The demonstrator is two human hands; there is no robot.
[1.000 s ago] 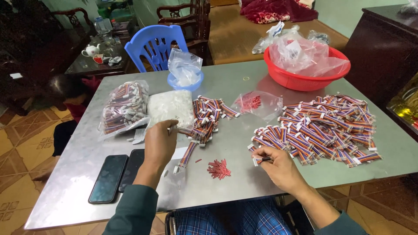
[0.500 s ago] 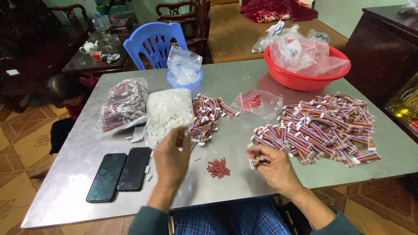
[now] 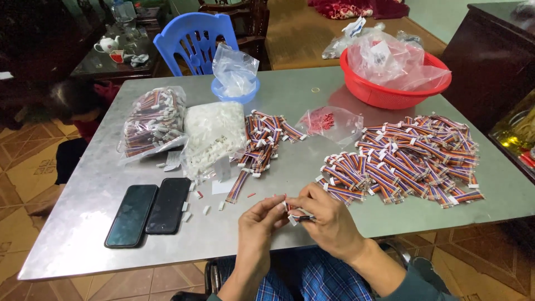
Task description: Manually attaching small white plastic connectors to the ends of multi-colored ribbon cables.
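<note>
My left hand [image 3: 257, 223] and my right hand [image 3: 329, 218] meet at the table's near edge, fingertips pinched together on a short striped ribbon cable with a white connector [image 3: 295, 216]. A large pile of the same cables [image 3: 409, 159] lies to the right. A smaller heap of cables [image 3: 262, 142] sits in the middle beside a clear bag of white connectors [image 3: 210, 136]. Several loose white connectors [image 3: 206, 209] lie near the left hand.
Two dark phones [image 3: 149, 210] lie at the left front of the metal table [image 3: 100, 184]. A bag of cables [image 3: 151, 120], a blue bowl [image 3: 234, 92], a bag of red pieces [image 3: 329, 122] and a red basket [image 3: 390, 92] stand farther back. A blue chair [image 3: 192, 42] is behind.
My left hand pulled back from the bag of white connectors to the near edge and joined my right hand, which also came in from the big pile holding a cable.
</note>
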